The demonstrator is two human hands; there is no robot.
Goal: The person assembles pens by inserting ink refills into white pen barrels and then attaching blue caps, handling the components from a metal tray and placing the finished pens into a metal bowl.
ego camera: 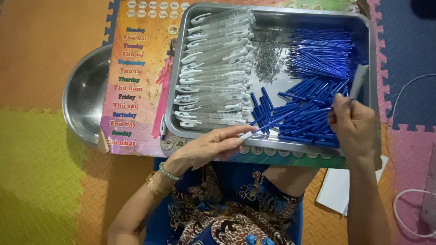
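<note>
Left hand [206,147] at near edge of metal tray [370,68], left of centre; fingers pinched on a blue refill [268,124] by its white tip end; long axis running up and to the right, far end pointing into the loose blue refill pile [318,77].

Right hand [354,124] at tray's near right corner, clenched around a clear pen barrel [359,80]; barrel standing up and slightly right out of the fist, open end not clear to see.

Key relation: refill lying left of and below barrel, near but not touching; both axes tilted the same general way, not lined up; right hand nearer the barrel mouth, left hand nearer tray's near edge.

In between: heap of blue refills across tray's right half, some crossing under the held refill's line; nothing tall blocking.

Elsewhere: stacked clear pen barrels with white clips [215,68] filling tray's left half; patch of small grey springs [268,59] mid-tray toward far edge; colourful printed board [136,86] under tray; round metal bowl [84,95] off left side, partly under board; foam puzzle mat floor [41,172]; white cable [408,208] at right; bracelets [161,179] on left wrist.
</note>
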